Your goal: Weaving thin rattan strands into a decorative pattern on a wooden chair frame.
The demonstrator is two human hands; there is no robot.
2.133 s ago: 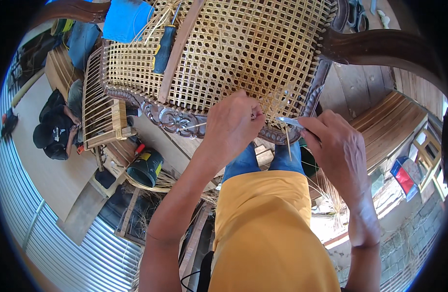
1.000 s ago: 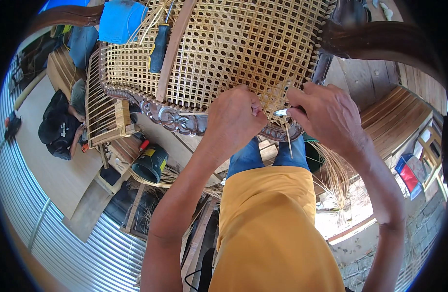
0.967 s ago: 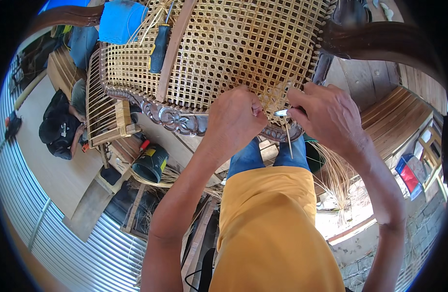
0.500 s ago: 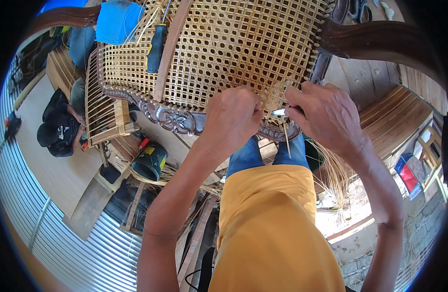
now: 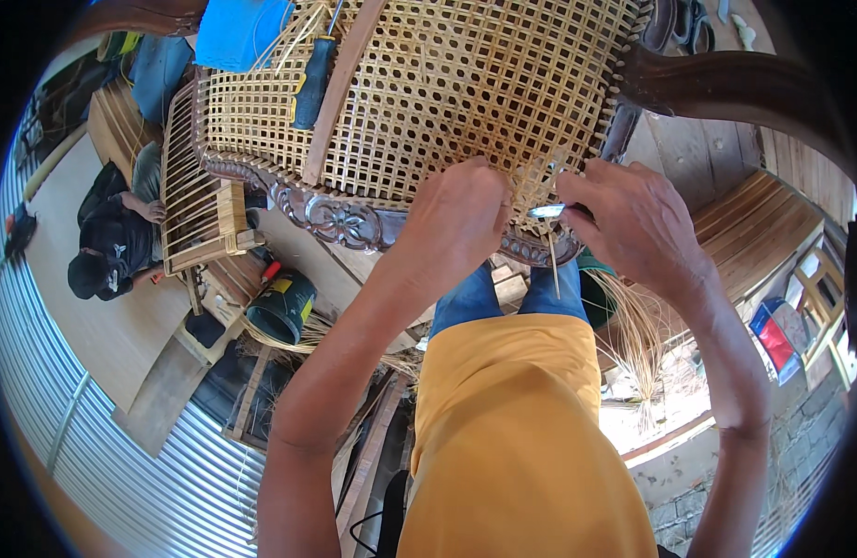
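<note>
Head view looks down on a woven cane chair seat (image 5: 447, 84) set in a dark carved wooden frame (image 5: 335, 219), at whose near edge both hands work. The left hand (image 5: 456, 223) is curled into a loose fist, knuckles up, pressing on the weave right at the frame's edge; whether it pinches a strand under the fingers cannot be told. The right hand (image 5: 638, 219) is closed around a small metal-tipped tool (image 5: 548, 211), its bright tip pointing left toward the left hand and touching the cane at the seat's near right corner. A thin cane strand (image 5: 552, 265) hangs down from that spot, between the two hands. A screwdriver with a dark blue handle (image 5: 312, 79) lies on the weave at the far left, beside a wooden slat (image 5: 340, 88) laid across the seat. Loose cane strips (image 5: 633, 339) lie on the floor below the right wrist. Off to the left, another person in dark clothes (image 5: 112, 246) sits beside a slatted wooden piece (image 5: 191, 200).
</note>
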